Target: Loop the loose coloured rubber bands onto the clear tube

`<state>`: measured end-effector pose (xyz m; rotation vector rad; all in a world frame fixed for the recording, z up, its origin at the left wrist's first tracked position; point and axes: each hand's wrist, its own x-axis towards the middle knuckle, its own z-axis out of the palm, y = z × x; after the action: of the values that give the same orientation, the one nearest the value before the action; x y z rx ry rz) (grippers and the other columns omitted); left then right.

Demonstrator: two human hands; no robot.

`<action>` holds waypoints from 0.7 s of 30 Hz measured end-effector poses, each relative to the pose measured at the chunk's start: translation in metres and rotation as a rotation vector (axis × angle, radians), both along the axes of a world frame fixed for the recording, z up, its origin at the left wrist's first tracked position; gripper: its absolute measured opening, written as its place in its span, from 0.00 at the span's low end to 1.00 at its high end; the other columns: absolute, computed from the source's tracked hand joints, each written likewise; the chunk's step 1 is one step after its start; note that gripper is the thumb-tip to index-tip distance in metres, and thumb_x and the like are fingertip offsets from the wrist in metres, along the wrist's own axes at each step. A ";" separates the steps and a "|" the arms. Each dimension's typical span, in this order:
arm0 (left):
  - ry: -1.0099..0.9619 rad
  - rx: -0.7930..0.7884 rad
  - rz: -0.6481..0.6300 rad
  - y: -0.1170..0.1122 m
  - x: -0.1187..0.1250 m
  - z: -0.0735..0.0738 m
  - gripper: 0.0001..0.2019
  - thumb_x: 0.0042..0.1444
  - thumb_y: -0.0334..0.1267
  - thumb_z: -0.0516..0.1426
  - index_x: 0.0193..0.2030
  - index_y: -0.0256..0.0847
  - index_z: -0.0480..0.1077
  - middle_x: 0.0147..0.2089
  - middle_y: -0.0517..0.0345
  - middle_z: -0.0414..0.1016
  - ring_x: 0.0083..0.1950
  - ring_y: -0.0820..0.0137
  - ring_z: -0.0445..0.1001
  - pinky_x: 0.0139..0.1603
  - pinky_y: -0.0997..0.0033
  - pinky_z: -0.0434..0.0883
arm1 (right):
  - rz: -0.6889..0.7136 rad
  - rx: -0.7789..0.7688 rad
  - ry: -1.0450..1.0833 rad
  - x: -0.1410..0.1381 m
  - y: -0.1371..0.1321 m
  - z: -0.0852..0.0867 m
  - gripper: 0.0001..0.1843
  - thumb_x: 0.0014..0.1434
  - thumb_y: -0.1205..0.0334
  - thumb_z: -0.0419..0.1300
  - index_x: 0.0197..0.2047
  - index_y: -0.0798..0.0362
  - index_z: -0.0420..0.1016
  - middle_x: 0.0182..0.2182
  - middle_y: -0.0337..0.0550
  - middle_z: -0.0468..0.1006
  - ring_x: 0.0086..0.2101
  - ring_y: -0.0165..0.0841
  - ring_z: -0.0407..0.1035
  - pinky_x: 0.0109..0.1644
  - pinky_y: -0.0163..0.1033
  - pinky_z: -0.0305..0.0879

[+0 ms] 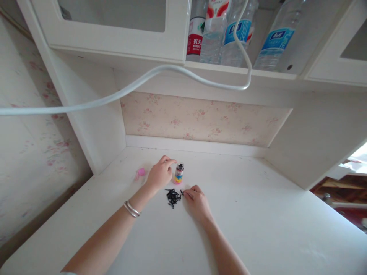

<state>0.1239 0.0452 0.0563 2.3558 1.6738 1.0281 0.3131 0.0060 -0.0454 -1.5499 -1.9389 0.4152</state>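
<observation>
A small clear jar (179,173) with coloured layers inside stands upright on the white desk (258,214). My left hand (160,173), with bracelets at the wrist, curls around the jar's left side, fingertips touching its top. A little heap of small black pieces (172,197) lies just in front of the jar. My right hand (197,200) rests on the desk to the right of the heap, its fingers pinched on one black piece at the heap's edge.
A small pink cap (140,173) lies on the desk left of my left hand. A white cable (114,95) sags across the view. Water bottles (235,34) stand on the shelf above. Cabinet walls close in both sides.
</observation>
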 end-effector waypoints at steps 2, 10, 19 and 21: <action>-0.059 -0.003 -0.010 -0.007 -0.011 -0.015 0.17 0.56 0.28 0.47 0.47 0.46 0.70 0.46 0.58 0.69 0.42 0.72 0.71 0.47 0.73 0.66 | -0.010 0.002 0.030 0.001 0.002 -0.003 0.14 0.60 0.57 0.52 0.39 0.44 0.79 0.34 0.39 0.69 0.32 0.27 0.66 0.37 0.31 0.59; -0.022 -0.290 -0.013 -0.030 -0.043 -0.087 0.13 0.59 0.35 0.49 0.47 0.44 0.71 0.48 0.54 0.69 0.38 0.72 0.71 0.44 0.71 0.66 | -0.160 0.039 -0.029 0.000 0.002 -0.005 0.16 0.58 0.57 0.51 0.45 0.46 0.77 0.40 0.43 0.69 0.39 0.33 0.67 0.46 0.37 0.60; 0.102 -0.286 0.030 -0.035 -0.036 -0.091 0.12 0.61 0.40 0.48 0.43 0.48 0.72 0.45 0.58 0.70 0.40 0.71 0.72 0.39 0.73 0.64 | -0.141 -0.006 -0.162 -0.001 -0.004 0.000 0.11 0.56 0.56 0.55 0.39 0.42 0.78 0.41 0.42 0.69 0.44 0.37 0.64 0.48 0.43 0.57; 0.091 -0.283 0.035 -0.035 -0.035 -0.092 0.12 0.61 0.40 0.48 0.41 0.47 0.72 0.45 0.58 0.71 0.40 0.72 0.72 0.39 0.74 0.63 | -0.139 0.007 -0.144 0.000 -0.003 -0.001 0.11 0.57 0.56 0.54 0.37 0.44 0.78 0.41 0.43 0.70 0.43 0.37 0.64 0.47 0.42 0.58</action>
<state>0.0889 0.0097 -0.0354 2.2259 1.7634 0.6460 0.3132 0.0028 -0.0465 -1.7392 -1.9211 0.2441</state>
